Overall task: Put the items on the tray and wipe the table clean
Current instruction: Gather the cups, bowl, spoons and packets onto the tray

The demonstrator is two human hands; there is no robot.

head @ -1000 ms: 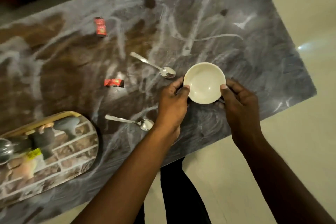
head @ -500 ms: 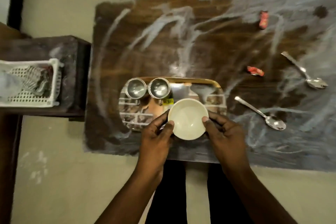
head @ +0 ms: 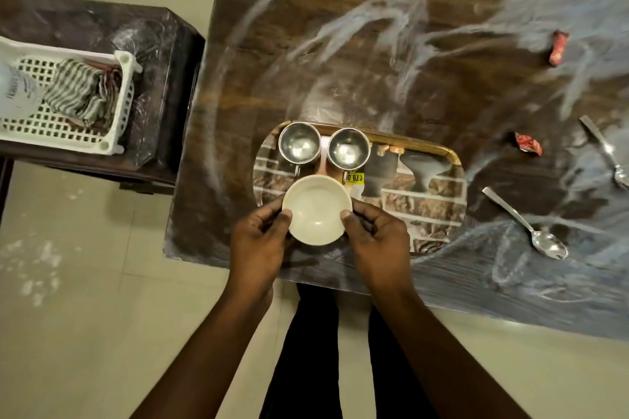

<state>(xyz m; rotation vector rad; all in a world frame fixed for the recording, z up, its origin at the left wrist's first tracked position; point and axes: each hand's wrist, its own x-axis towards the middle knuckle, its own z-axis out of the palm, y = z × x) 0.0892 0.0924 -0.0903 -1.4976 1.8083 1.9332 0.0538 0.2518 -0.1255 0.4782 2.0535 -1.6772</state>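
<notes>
The bowl has come leftward from the right part of the surface and is now over the near left part of the tray. It is just in front of two steel cups that stand side by side at the tray's far left. The left grip pinches the bowl's left rim with thumb and curled fingers, and the right grip pinches the right rim the same way. Whether the bowl's base touches the tray cannot be told. A yellow price tag on the tray shows just beyond the bowl. Right of the tray, one spoon lies near the tray's end, and a second spoon lies farther right at the frame's edge. A red wrapper lies near the tray's far right corner, and another wrapper lies well beyond it. White smears streak the surface. To the left, apart from the surface, a side table carries a white basket with a striped cloth in it.
</notes>
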